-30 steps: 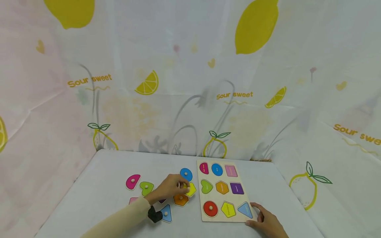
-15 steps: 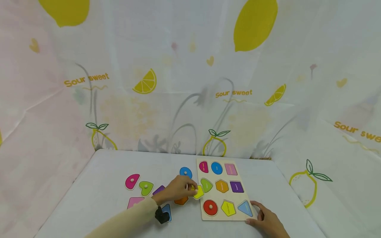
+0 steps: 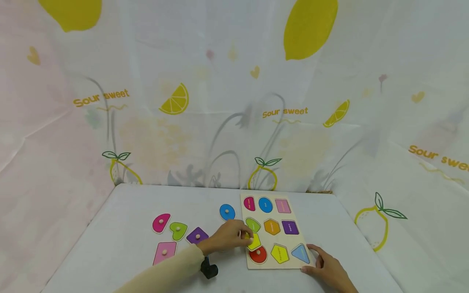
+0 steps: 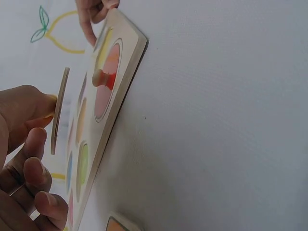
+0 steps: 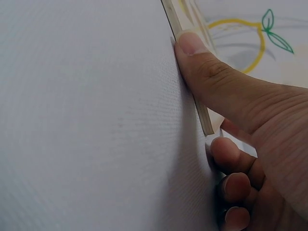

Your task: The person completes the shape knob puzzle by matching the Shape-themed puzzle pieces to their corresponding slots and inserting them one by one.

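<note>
My left hand pinches a yellow pentagon puzzle piece above the left side of the wooden puzzle board. In the left wrist view the piece is tilted nearly edge-on, lifted off the board. It overlaps the red round piece, which sits in its slot with its knob up. A yellow pentagon slot lies right of that red piece. My right hand grips the board's near right corner, the thumb along the near edge and a finger on the side.
Left of the board lie loose knobbed pieces: a blue circle, magenta semicircle, green heart, purple square and pink rectangle. An orange piece shows in the left wrist view. A lemon-print cloth rises behind.
My left hand has carried the yellow pentagon rightward from among the loose pieces to over the board's left part. The right hand keeps its grip on the corner. The head view has shifted slightly.
</note>
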`<control>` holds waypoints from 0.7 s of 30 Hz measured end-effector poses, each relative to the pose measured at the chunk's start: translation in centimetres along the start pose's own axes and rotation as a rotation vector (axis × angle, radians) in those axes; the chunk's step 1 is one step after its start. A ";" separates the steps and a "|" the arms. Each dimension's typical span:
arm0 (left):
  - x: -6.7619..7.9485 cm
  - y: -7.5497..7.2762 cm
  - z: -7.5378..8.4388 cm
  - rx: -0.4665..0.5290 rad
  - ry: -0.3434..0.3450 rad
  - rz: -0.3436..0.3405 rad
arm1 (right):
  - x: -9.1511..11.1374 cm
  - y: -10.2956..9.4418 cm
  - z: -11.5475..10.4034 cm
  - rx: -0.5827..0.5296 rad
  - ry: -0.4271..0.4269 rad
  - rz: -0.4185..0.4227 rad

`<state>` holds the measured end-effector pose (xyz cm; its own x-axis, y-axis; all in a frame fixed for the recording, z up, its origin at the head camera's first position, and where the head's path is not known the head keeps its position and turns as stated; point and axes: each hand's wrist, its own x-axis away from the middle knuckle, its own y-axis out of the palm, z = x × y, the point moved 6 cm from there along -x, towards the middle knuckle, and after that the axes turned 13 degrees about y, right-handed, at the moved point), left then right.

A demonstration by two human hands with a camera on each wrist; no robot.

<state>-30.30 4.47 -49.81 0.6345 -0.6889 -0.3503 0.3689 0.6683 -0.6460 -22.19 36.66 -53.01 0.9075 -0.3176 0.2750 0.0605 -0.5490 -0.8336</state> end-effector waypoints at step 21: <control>-2.2 4.3 1.9 -0.052 0.050 -0.064 | 0.0 0.2 0.1 -0.014 0.026 0.001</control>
<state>-28.82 9.44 -50.48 0.5755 -0.7439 -0.3397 0.3715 0.6078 -0.7018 -22.14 36.67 -53.25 0.8964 -0.3381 0.2867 0.0536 -0.5593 -0.8272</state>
